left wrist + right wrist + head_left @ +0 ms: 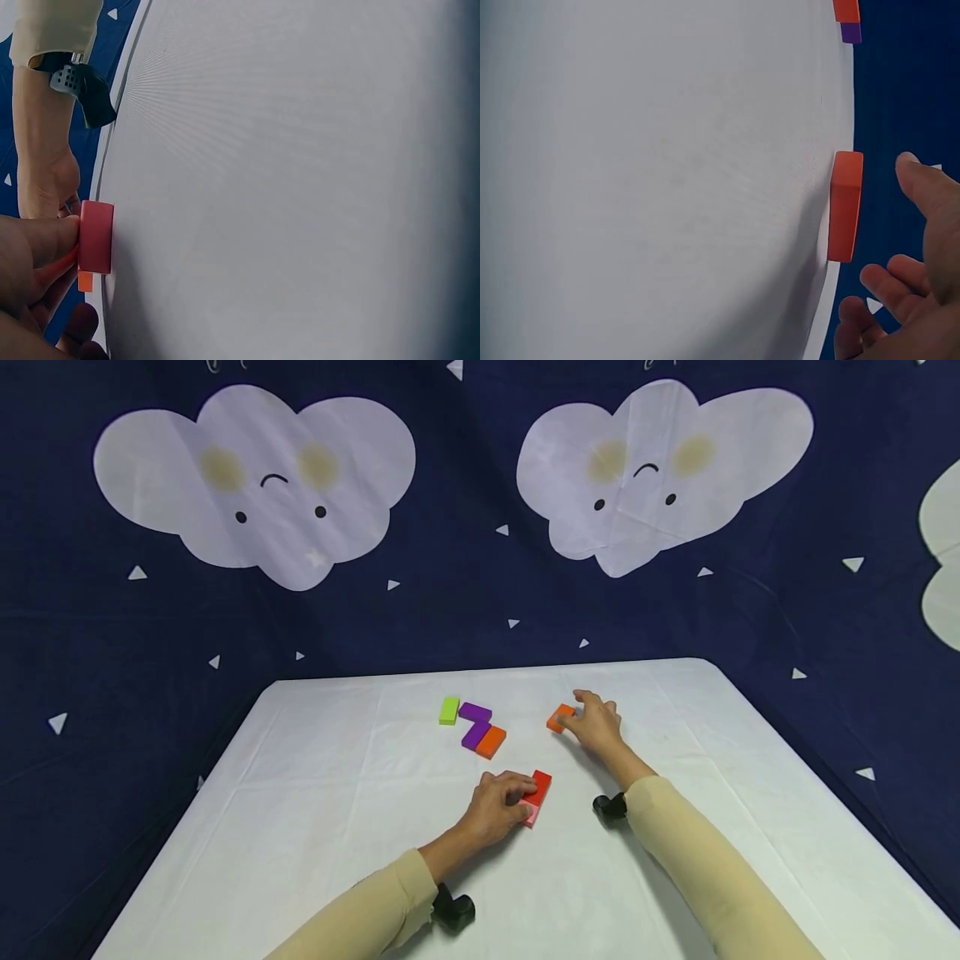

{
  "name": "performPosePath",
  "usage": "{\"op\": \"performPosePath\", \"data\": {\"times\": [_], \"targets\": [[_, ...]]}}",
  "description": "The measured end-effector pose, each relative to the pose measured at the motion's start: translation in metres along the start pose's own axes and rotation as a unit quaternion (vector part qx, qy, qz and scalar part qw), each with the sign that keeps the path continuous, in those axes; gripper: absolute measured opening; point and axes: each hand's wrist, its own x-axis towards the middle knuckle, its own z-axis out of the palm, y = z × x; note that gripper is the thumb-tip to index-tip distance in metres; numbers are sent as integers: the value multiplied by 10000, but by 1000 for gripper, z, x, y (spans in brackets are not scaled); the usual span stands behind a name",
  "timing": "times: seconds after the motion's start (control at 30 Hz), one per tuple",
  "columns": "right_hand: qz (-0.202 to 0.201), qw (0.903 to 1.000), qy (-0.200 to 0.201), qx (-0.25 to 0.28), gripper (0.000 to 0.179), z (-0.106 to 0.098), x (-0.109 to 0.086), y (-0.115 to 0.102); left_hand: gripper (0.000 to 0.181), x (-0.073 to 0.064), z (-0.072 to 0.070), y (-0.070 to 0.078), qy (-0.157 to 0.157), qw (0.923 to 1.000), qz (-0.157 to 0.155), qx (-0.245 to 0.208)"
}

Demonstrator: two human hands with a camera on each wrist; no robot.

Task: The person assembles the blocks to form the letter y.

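Observation:
On the white table, my left hand [495, 807] has its fingers and thumb curled at a red block [539, 787] and a pink block [530, 814], which lie end to end. The left wrist view shows the pink block [96, 237] close up, against the fingertips. To the right and farther back, my right hand [597, 724] hovers over an orange block [560, 717] with thumb and fingers spread. A gap shows between that orange block [845, 206] and the right hand [922, 262] in the right wrist view.
Farther back, two purple blocks [476, 712] and a second orange block [492, 742] form a zigzag group. A lime green block [448, 711] lies just left of it. Behind the table hangs a dark blue cloth [465, 610] with clouds.

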Motion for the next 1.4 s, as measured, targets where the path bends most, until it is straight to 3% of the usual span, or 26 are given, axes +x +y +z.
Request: {"op": "performPosePath", "data": {"times": [0.27, 0.73, 1.4], "targets": [[158, 9989, -211, -389, 72, 4, 4, 1, 28, 0, 1, 0, 0, 10000, -42, -31], [23, 9958, -425, -807, 66, 5, 2, 4, 28, -1, 0, 1, 17, 10000, -80, 27], [-44, 9992, -246, -323, 64, 0, -2, 5, 29, -1, 0, 3, 21, 10000, -45, 23]]}}
